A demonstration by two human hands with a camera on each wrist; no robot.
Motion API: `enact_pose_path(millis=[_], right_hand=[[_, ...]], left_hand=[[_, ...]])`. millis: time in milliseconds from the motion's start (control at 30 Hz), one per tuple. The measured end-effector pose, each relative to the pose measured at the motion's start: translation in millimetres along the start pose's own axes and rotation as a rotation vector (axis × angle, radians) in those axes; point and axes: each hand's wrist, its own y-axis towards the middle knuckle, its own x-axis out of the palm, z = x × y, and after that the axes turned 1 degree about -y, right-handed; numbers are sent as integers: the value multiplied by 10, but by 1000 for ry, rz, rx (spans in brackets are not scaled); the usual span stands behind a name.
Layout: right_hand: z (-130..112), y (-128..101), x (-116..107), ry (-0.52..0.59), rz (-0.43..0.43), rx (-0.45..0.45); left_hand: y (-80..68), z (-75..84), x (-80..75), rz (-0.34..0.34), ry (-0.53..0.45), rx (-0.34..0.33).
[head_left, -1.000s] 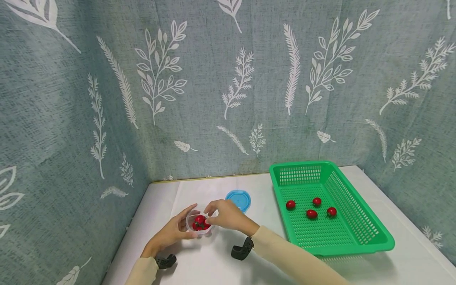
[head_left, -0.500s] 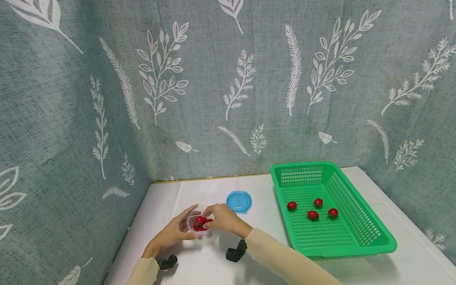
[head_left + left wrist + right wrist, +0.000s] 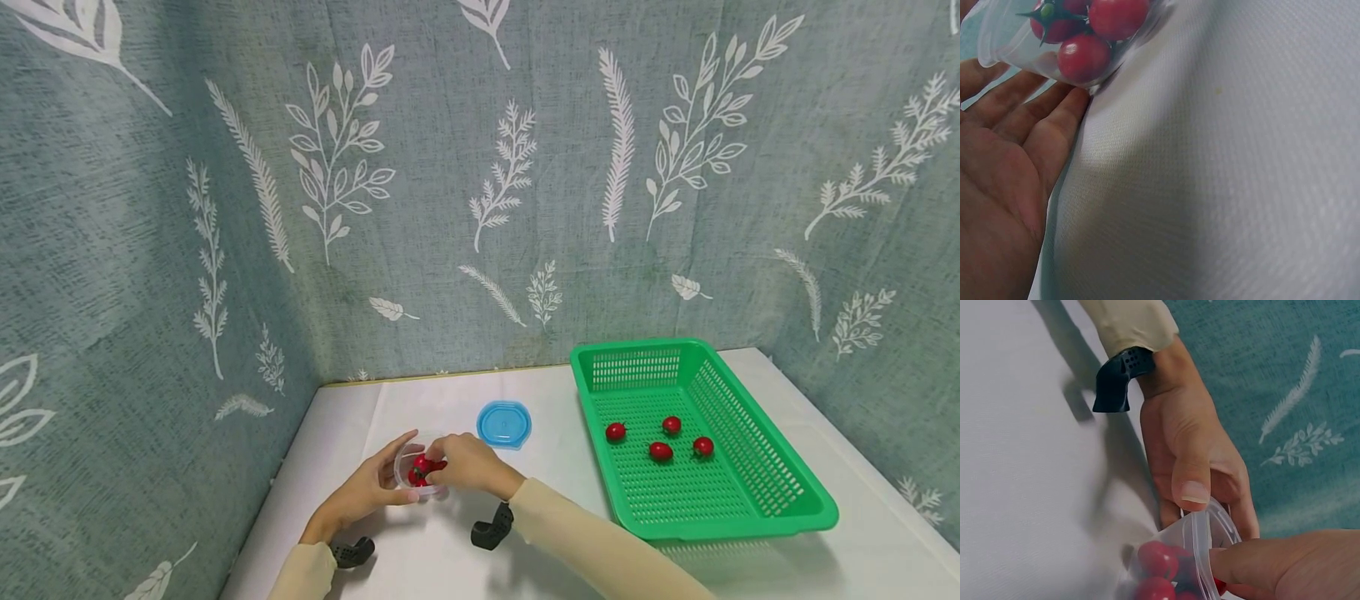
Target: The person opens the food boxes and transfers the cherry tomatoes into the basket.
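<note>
A small clear plastic cup (image 3: pixel 411 472) of cherry tomatoes (image 3: pixel 420 468) sits on the white table (image 3: pixel 450 400) at the front left. My left hand (image 3: pixel 367 492) holds it, thumb on the rim and fingers under its side. The left wrist view shows the cup (image 3: pixel 1004 44) tipped against my fingers (image 3: pixel 1054 119), tomatoes (image 3: pixel 1085 56) inside. My right hand (image 3: pixel 465 465) reaches in from the right, fingertips curled down onto a tomato. In the right wrist view one of its fingers (image 3: pixel 1254 562) pokes over the cup's rim (image 3: pixel 1200 540), with the left thumb (image 3: pixel 1192 481) beside it.
A blue lid (image 3: pixel 504 424) lies just behind the cup. To the right stands a green mesh basket (image 3: pixel 750 523) with several cherry tomatoes (image 3: pixel 660 451) in it. Leaf-print curtain walls close off the back and both sides.
My right hand has slid left and lower, its fingertips going deeper into the cup. The left hand and the cup have stayed put.
</note>
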Motion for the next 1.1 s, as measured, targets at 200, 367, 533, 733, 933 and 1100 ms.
enact_pose_path(millis=[200, 367, 533, 733, 933, 1100], right_hand=[[-19, 8, 16, 69, -12, 34], [-44, 15, 33, 124, -26, 42], [-65, 27, 30, 137, -50, 24], [-84, 34, -2, 174, -89, -26], [-93, 39, -8, 207, -107, -51], [-109, 39, 4, 152, -100, -51]], left_hand=[[-4, 19, 8, 7, 15, -3], [-8, 17, 8, 5, 11, -8], [-19, 12, 1, -10, -13, 2], [-12, 22, -1, -15, -40, 12], [1, 5, 1, 0, -25, 5], [-12, 23, 11, -2, -36, -5]])
